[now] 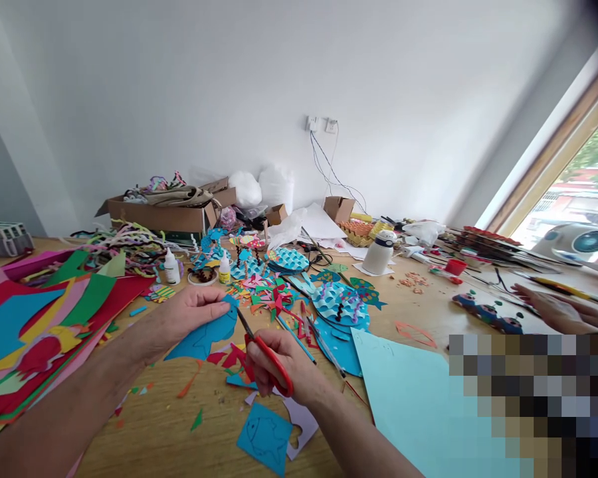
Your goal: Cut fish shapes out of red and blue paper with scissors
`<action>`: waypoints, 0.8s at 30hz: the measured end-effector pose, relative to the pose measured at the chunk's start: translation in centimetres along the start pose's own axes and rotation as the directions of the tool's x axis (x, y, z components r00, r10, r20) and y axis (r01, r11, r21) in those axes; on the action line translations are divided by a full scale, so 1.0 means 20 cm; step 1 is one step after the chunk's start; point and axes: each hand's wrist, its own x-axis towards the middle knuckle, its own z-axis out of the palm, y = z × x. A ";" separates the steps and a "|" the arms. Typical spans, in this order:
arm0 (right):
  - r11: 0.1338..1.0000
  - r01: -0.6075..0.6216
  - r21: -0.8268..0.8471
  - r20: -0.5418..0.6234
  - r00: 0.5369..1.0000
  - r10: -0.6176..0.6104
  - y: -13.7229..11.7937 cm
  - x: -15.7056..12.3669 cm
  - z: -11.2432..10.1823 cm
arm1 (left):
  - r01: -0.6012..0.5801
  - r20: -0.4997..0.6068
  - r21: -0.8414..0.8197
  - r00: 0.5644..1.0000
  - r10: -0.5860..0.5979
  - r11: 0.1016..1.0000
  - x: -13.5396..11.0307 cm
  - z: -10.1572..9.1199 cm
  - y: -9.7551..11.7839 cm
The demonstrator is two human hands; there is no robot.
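Note:
Between the thumb and fingers of my left hand (199, 311) is a piece of blue paper (206, 337) with a fish outline drawn on it. My right hand (282, 364) grips red-handled scissors (283, 375), whose dark blades meet the right edge of that paper. Whether the blades are apart is hard to make out. Below my right hand, a blue square (265, 435) with another drawn fish lies on the table, partly over a lilac paper scrap (303, 425). Red and pink scraps (232, 358) lie just beneath the held paper.
Coloured paper sheets (124, 292) are stacked at left. Glue bottles (171, 267), paper-scrap heaps (279, 295) and blue wavy paper crafts (339, 302) cover the middle. A pale blue sheet (408, 392) lies at right, near another person's hands (558, 309). A cardboard box (159, 216) stands behind.

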 end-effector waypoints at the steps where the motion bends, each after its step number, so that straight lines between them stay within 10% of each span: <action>1: 1.000 0.009 0.002 0.004 1.000 -0.009 0.00 0.00 0.00 | -0.010 -0.010 0.019 1.000 0.010 1.000 0.00 0.00 0.00; 24: 0.994 0.060 0.093 0.117 0.991 -0.070 0.04 0.00 -0.02 | 0.002 0.057 0.093 0.998 -0.007 0.996 0.00 -0.02 0.01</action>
